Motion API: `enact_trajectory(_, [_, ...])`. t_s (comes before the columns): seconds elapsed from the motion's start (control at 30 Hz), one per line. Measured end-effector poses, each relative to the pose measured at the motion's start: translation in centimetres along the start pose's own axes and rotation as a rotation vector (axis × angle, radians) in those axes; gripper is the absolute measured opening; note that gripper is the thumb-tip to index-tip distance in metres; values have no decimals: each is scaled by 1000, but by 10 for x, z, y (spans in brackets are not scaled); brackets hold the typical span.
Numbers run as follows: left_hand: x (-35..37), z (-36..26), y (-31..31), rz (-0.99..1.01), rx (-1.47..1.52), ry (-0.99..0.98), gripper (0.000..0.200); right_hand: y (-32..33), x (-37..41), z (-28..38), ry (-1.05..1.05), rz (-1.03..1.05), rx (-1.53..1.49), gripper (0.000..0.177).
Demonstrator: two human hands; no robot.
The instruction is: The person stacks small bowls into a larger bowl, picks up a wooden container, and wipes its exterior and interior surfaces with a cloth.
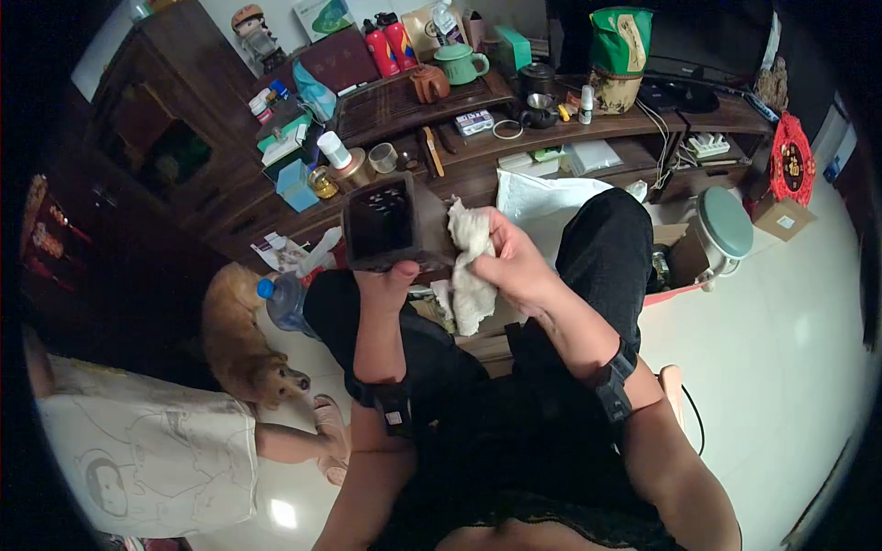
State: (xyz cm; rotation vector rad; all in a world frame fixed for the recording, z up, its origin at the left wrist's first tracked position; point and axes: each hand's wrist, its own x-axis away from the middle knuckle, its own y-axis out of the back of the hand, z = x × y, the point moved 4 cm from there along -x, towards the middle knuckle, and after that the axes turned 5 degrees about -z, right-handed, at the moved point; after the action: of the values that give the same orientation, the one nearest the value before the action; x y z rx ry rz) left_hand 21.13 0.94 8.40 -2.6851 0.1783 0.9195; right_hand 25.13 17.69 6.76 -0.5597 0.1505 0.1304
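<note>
My left hand (388, 283) grips a dark brown square box (434, 226) from below, thumb along its near side. The box's open mouth is turned toward me, and small pale specks show on its dark inside. A crumpled off-white cloth (475, 298) is pinched in my right hand (516, 264), its folds up against the box's right side. Both hands are above my lap, in front of the low cabinet (459, 188).
On the cabinet are a green lidded mug (459, 64), a brown clay teapot (429, 84) and a green bag (621, 41). A dog (241, 340) lies at left, near a water bottle (287, 303) and another person's leg (289, 443). A lidded bin (724, 225) stands at right.
</note>
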Motion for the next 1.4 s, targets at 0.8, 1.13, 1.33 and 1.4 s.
enact_trajectory(0.8, [-1,16,-8,-272,100,305,78,22,-5,7,-147,-156,-91,38])
enact_trajectory(1.13, [10,40,7,4,-77,82,92,27,-11,0,-76,-255,184,32])
enact_trajectory(1.33, [13,27,-7,-105,54,303,93,42,-23,4,-26,-409,246,26])
enact_trajectory(1.4, [12,25,-11,-297,106,457,88,41,-26,10,65,-436,143,27])
